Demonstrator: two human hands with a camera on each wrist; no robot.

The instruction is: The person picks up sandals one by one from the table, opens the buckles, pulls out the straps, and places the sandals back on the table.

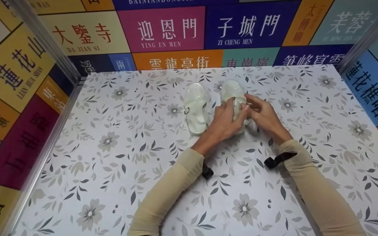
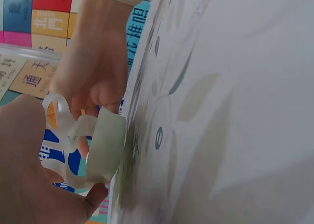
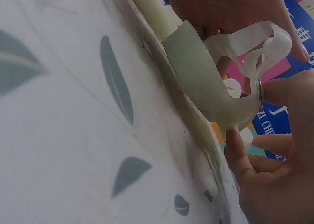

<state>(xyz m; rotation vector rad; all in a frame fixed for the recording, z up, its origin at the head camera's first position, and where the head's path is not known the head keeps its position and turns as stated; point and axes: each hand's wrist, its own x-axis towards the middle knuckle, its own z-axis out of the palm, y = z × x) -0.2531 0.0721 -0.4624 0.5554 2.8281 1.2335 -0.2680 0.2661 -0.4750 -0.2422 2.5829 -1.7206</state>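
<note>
Two translucent white sandals lie side by side at the far middle of the floral table point(image 1: 116, 170). The left sandal point(image 1: 196, 108) lies untouched. My left hand point(image 1: 236, 113) curls round the heel end of the right sandal point(image 1: 232, 90), thumb on its side. From the other side my right hand point(image 1: 248, 105) pinches that sandal's strap. In the left wrist view the looped strap point(image 2: 95, 145) stands up between my left hand point(image 2: 34, 184) and right hand point(image 2: 93, 67). In the right wrist view the strap point(image 3: 245, 47) and buckle sit by my right hand's fingers point(image 3: 235, 155).
Colourful panels with Chinese lettering wall in the table at the back point(image 1: 162, 29), the left point(image 1: 15, 85) and the right point(image 1: 376, 85), with metal posts in the far corners. Black wrist-camera straps point(image 1: 279, 160) sit on both beige sleeves.
</note>
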